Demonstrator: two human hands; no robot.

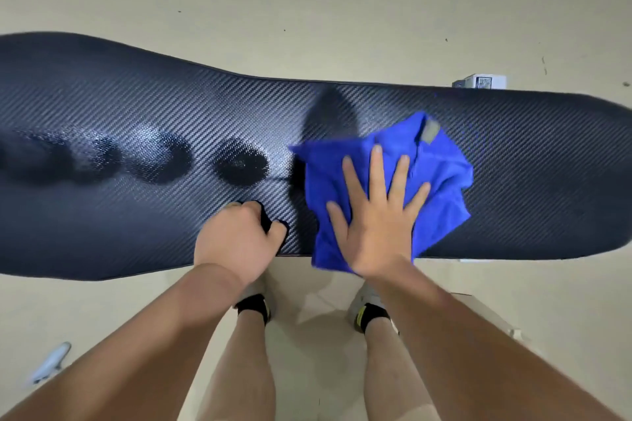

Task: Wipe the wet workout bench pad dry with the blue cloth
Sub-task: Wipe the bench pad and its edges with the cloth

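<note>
The long black workout bench pad (136, 106) with a woven texture runs left to right across the view. Glossy wet patches (242, 166) lie left of its middle. The blue cloth (441, 174) lies crumpled on the pad right of centre and hangs slightly over the near edge. My right hand (376, 215) presses flat on the cloth, fingers spread. My left hand (236, 239) is curled into a fist and rests on the near edge of the pad, just left of the cloth, with nothing visible in it.
A beige floor surrounds the bench. A small white box (478, 81) sits behind the pad's far edge at the right. A white object (51, 362) lies on the floor at lower left. My feet (254, 304) stand close to the bench's near side.
</note>
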